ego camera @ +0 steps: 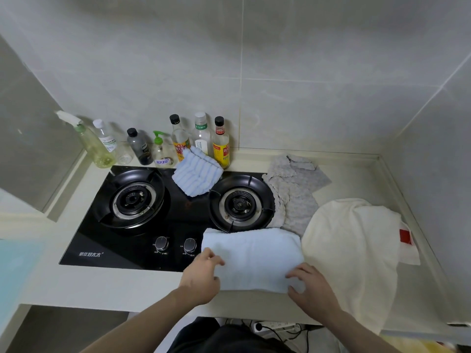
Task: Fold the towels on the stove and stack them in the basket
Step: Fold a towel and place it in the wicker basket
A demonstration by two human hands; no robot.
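While you work at the front edge of the counter, the pale blue towel (252,258) lies folded into a flat rectangle, its far edge overlapping the front right corner of the black stove (142,212) just below the right burner (240,203). Your left hand (202,278) pinches the towel's left edge, thumb on top and fingers curled under the cloth. Your right hand (312,289) grips the near right corner, fingers curled over the fabric with the thumb pressing down beside them.

Just to the right of that towel, touching its edge, a large cream towel (354,250) is spread loosely over the counter (107,284) and hangs over the front edge; a red tag (405,236) shows at its right side. Behind these, a grey waffle-textured towel (293,189) lies crumpled beside the right burner, partly on the stove's right edge and partly on the counter. A small blue striped towel (196,174) sits bunched at the back of the stove between the left burner (132,200) and the right one, leaning against the bottles.

Two control knobs (175,244) sit on the stove's front strip, just left of the towel you hold. Along the tiled wall behind the stove stands a row of bottles (178,141), with a green spray bottle (89,141) at the far left. No basket can be seen from this view.
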